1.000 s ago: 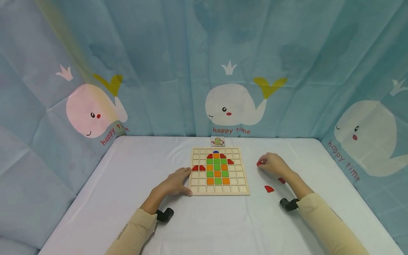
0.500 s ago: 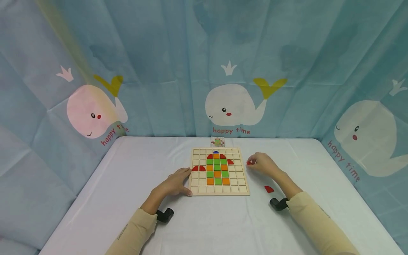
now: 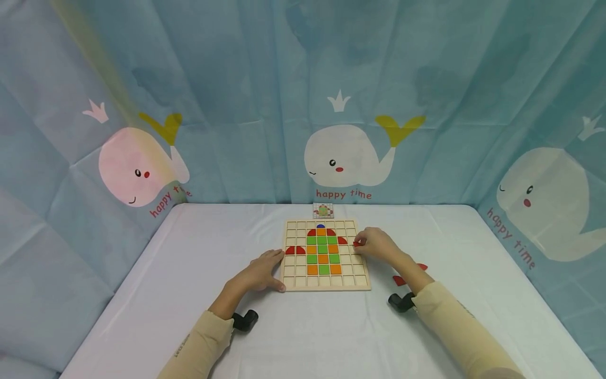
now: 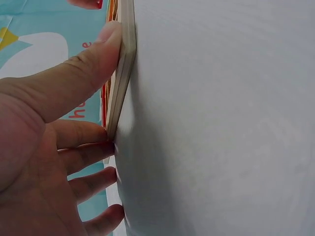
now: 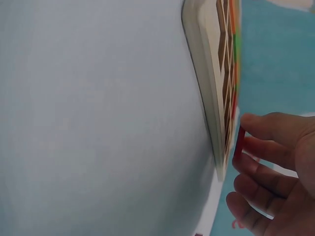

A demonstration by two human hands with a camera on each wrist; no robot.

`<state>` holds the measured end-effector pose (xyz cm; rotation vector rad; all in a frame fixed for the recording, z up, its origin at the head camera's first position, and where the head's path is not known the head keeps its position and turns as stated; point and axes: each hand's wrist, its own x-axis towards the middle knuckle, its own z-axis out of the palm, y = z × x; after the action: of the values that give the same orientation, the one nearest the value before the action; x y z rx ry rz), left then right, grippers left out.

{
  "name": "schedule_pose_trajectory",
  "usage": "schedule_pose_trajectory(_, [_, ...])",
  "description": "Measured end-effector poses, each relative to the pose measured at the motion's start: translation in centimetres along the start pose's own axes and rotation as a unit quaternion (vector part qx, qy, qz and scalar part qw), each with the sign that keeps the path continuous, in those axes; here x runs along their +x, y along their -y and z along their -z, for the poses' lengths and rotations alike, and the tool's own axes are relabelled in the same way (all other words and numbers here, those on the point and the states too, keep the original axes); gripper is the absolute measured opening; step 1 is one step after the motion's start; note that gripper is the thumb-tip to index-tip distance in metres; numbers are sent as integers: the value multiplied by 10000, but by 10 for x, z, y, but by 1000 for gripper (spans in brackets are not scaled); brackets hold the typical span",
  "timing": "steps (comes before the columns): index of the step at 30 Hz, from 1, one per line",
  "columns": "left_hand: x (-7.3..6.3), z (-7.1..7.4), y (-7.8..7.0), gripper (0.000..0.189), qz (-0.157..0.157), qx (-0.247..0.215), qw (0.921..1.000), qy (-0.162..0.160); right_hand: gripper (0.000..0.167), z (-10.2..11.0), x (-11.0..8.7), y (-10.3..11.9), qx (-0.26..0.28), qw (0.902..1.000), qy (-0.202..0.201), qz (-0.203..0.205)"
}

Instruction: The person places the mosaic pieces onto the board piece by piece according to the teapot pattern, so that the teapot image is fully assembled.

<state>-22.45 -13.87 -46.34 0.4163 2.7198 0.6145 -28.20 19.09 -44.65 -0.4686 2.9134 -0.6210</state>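
Observation:
A wooden grid board (image 3: 324,282) lies flat, with green and orange square tiles, red quarter-circle tiles and a blue half-round tile in its cells. My left hand (image 3: 259,271) rests at its left side; in the left wrist view the thumb (image 4: 93,61) presses the board's corner and the fingers reach along the edge, fairly straight. Over the board's right edge, my right hand (image 3: 379,245) pinches a red quarter-circle tile (image 5: 239,141) between thumb and fingertips. The tile is just right of a red tile (image 3: 342,240) set in the grid.
Two loose red tiles lie right of the board; one tile (image 3: 399,280) sits close to the right forearm, the other (image 3: 422,267) beyond it. A small pattern card (image 3: 323,211) stands behind the board. A blue whale-print curtain (image 3: 236,158) surrounds the white table (image 3: 303,337).
My right hand has moved left with the red tile, from the table to over the board's right edge. The left hand stays where it was.

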Motion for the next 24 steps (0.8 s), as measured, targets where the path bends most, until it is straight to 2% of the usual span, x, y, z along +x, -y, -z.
schedule_pose_trajectory(11, [-1, 1, -1, 97, 11, -26, 10000, 19, 19, -10, 5, 3, -72, 9999, 53, 139])
schedule_pose_trajectory(18, [-1, 2, -1, 97, -18, -18, 10000, 32, 15, -10, 4, 3, -212, 9991, 14, 377])
schedule_pose_trajectory(24, [-1, 3, -2, 97, 25, 4, 10000, 64, 19, -6, 2, 2, 26, 9999, 68, 75])
